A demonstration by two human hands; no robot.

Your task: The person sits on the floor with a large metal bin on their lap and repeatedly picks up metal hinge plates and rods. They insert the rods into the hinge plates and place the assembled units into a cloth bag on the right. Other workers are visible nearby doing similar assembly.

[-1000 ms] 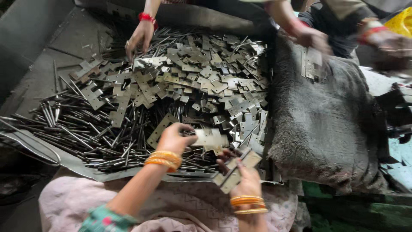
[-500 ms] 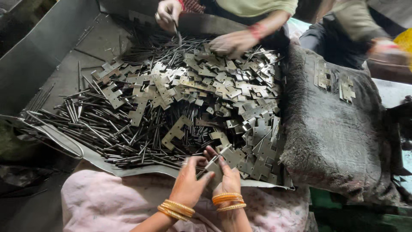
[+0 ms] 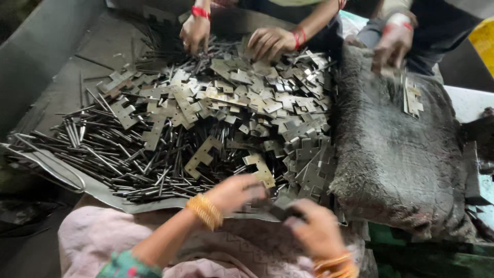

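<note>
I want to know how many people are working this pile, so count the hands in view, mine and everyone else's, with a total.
Own hands: 2, left hand and right hand
Co-workers' hands: 3, hand at the rods, hand on the plates, hand over the grey cloth
Total: 5

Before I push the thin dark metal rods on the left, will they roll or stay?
The metal rods look round and slim, so they probably roll and slide apart. They seem stiff, not floppy. Lying crossed in a heap, they may snag each other.
</note>
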